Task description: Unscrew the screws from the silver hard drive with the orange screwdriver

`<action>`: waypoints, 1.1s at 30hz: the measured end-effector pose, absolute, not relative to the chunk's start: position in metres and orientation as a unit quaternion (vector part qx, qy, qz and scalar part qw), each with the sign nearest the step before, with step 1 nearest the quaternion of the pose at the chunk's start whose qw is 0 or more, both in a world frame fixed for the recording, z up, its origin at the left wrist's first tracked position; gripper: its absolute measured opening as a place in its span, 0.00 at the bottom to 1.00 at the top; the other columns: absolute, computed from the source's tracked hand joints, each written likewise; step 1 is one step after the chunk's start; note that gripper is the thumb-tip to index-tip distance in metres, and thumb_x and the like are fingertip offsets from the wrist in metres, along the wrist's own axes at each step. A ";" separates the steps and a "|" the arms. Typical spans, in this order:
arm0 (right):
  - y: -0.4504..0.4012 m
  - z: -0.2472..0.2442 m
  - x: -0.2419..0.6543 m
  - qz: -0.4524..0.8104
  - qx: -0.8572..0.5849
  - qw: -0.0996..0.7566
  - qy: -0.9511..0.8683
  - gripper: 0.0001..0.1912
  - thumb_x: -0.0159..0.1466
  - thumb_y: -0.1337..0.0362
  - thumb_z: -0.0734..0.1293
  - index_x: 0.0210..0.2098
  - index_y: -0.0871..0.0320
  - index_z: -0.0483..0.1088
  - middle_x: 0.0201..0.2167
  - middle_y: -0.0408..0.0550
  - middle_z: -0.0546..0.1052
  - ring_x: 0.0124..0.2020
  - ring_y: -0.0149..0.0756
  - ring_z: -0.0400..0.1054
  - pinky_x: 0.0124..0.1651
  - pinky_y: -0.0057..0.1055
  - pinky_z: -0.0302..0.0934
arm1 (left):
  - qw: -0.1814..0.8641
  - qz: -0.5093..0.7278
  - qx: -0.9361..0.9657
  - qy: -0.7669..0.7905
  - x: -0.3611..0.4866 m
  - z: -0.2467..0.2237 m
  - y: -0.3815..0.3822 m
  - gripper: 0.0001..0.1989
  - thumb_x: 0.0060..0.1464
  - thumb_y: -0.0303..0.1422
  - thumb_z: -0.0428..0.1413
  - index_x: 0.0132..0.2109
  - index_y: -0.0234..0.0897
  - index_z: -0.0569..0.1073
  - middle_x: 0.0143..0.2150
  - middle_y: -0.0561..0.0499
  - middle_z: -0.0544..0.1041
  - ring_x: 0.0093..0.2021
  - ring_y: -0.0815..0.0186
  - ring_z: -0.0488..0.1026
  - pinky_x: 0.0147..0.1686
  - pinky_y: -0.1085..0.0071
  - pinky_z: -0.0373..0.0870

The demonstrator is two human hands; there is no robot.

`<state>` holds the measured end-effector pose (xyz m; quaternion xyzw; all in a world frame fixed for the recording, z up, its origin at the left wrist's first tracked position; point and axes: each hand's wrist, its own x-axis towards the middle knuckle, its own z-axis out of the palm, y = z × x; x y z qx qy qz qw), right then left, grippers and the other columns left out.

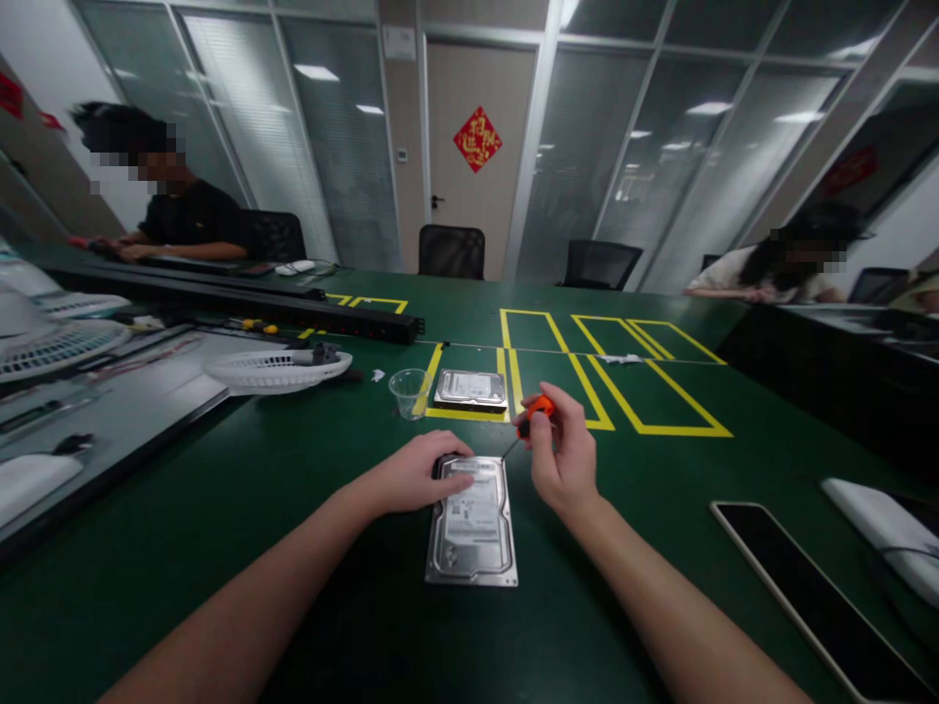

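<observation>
A green table (pixel 646 479) is filling most of the lower view, with yellow tape outlines (pixel 682 430) marking its middle. Long black rails (pixel 293 315) are lying across the left side, and a white plastic grille (pixel 279 370) is resting in front of them. A smartphone (pixel 814 587) is lying at the lower right, well apart from the hands.

The left hand (pixel 415 472) is reaching over the far left corner of the near hard disk drive (pixel 473 538), its thumb spreading apart from the fingers and lying on the label side. The right hand (pixel 564 460) is pinching the orange-and-black handle of a screwdriver (pixel 541 404), whose shaft is slanting down to the drive's far right corner.

The near drive is lying flat, label up, between the forearms. A second hard disk drive (pixel 470 388) is sitting beyond it inside a tape outline; a clear plastic cup (pixel 409 393) is standing just left of that drive.
</observation>
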<state>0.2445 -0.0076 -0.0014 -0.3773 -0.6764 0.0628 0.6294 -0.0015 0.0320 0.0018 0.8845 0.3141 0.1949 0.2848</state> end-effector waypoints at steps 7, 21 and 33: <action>-0.008 -0.002 0.248 0.070 -0.391 0.621 -0.676 0.24 0.78 0.67 0.63 0.71 0.47 0.62 0.51 0.52 0.78 0.39 0.36 0.81 0.36 0.33 0.79 | 0.313 0.181 0.872 0.329 -0.002 0.001 0.034 0.15 0.67 0.39 0.63 0.57 0.41 0.79 0.55 0.46 0.80 0.56 0.54 0.76 0.56 0.59 0.72; -0.012 0.006 0.246 0.151 -0.375 0.640 -0.653 0.24 0.77 0.69 0.64 0.69 0.45 0.64 0.56 0.54 0.77 0.45 0.40 0.82 0.38 0.35 0.81 | 0.340 0.180 0.856 0.346 -0.001 0.003 0.032 0.13 0.65 0.35 0.65 0.55 0.42 0.79 0.53 0.47 0.79 0.53 0.55 0.76 0.53 0.58 0.72; -0.017 0.005 0.254 0.187 -0.377 0.621 -0.661 0.26 0.80 0.69 0.58 0.73 0.44 0.64 0.58 0.55 0.77 0.43 0.37 0.78 0.34 0.33 0.76 | 0.371 0.199 0.841 0.340 -0.003 0.000 0.030 0.13 0.65 0.34 0.64 0.55 0.42 0.79 0.52 0.47 0.79 0.51 0.56 0.75 0.52 0.59 0.72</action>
